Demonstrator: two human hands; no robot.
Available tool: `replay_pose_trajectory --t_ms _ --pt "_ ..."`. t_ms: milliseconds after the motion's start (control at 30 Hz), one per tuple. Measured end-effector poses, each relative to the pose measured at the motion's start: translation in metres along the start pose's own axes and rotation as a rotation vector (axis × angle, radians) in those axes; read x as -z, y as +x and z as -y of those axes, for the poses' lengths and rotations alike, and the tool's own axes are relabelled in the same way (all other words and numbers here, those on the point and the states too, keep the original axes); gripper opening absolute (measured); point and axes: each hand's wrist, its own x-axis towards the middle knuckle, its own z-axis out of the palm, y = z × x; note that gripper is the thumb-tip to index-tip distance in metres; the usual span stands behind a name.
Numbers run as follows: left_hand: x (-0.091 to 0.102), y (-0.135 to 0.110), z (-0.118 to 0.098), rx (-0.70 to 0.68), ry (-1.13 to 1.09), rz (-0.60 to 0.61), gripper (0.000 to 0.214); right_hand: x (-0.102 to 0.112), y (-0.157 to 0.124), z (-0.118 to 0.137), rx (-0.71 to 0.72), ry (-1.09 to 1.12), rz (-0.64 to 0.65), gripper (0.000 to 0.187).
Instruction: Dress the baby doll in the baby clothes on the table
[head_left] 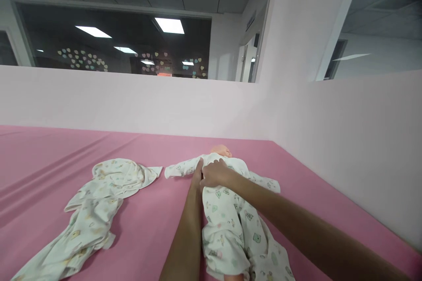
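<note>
A baby doll lies on its back, its bare head [221, 150] at the far end and turned aside. It wears a white baby romper [224, 215] printed with small animals, sleeves spread to both sides. At the romper's left side edge, near the chest, my left hand [198, 170] is against the cloth, one finger pointing up and the others mostly hidden. My right hand [214, 173] lies over the chest from the right, its fingers curled and closed on the cloth at that same edge. Both hands nearly touch. A bit of the doll's leg [234, 277] shows at the bottom.
A second white printed baby garment [95, 210] lies crumpled on the left. Under everything is a pink padded surface [154, 237], wrinkled at the left. White walls [132, 101] border it behind and on the right, with windows above.
</note>
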Motion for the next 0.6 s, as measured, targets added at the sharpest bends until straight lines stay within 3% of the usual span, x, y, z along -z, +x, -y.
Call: replay_pose_trajectory --t_ms 133,267,433,600 --pt "-0.004 -0.005 0.001 0.03 -0.054 0.032 0.049 0.006 0.005 -0.01 -0.009 0.035 0.05 0.012" --pt "-0.008 -0.011 -0.002 0.023 -0.086 0.043 0.049 0.0 0.006 -0.014 0.077 0.074 0.089 0.013" --pt "-0.01 -0.012 -0.004 0.005 -0.1 0.014 0.049 -0.015 0.012 -0.013 0.107 0.015 -0.081 0.019" --pt "-0.009 -0.008 -0.003 -0.002 -0.162 0.024 0.054 -0.022 0.033 -0.032 -0.002 -0.023 -0.265 0.026"
